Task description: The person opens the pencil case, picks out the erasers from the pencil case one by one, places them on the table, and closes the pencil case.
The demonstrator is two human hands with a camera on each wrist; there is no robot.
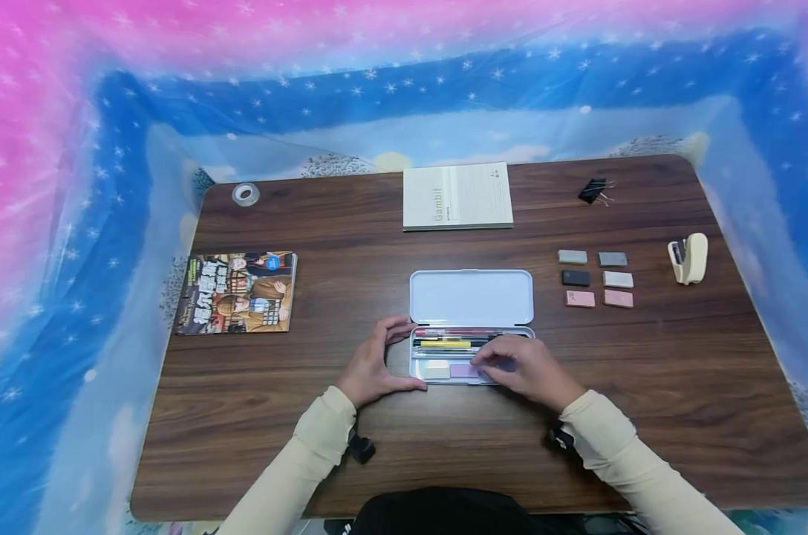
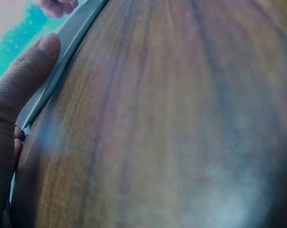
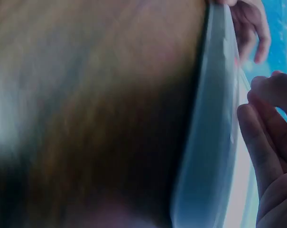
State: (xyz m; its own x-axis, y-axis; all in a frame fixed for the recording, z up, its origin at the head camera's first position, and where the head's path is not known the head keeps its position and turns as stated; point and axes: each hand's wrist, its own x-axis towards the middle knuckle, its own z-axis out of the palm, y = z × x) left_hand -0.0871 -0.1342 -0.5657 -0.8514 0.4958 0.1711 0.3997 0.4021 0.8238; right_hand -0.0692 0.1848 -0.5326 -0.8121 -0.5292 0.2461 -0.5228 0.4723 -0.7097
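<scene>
A pale pencil case lies unlatched on the table, its lid tipped back. Pens and pencils, one of them yellow, fill the rear section. At the front sit a whitish eraser and a purple eraser, side by side. My left hand holds the left end of the case, thumb at the front edge and fingers at the back corner. My right hand is over the right part of the case, fingertips right at the purple eraser's end. No object shows between its loosely bent fingers in the right wrist view.
Several small erasers stand in two columns to the right, with a cream stapler beyond. Black binder clips, a notebook and a tape roll lie farther back. A comic-covered book is at left.
</scene>
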